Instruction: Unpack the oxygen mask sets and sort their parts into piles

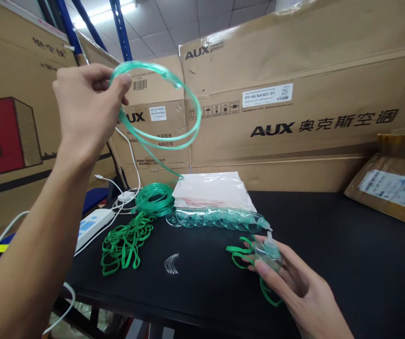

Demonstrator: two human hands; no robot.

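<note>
My left hand (92, 96) is raised at the upper left, its fingers closed on a coil of clear green tubing (197, 120). One strand of that tubing runs down toward the stack on the table. At the lower right my right hand (294, 278) grips a small clear green oxygen mask (268, 254) with a green elastic strap hanging from it. Behind it lies a row of similar masks (216, 219), in front of a stack of white packets (209, 188). More coiled green tubing (154, 197) rests left of the stack, above a heap of green elastic straps (128, 242).
Several thin metal strips (171, 263) lie on the black table (209, 292). A white power strip (94, 226) with cables sits at the left. Large cardboard boxes (294, 165) wall off the back, and a taped carton (393, 183) stands at the right.
</note>
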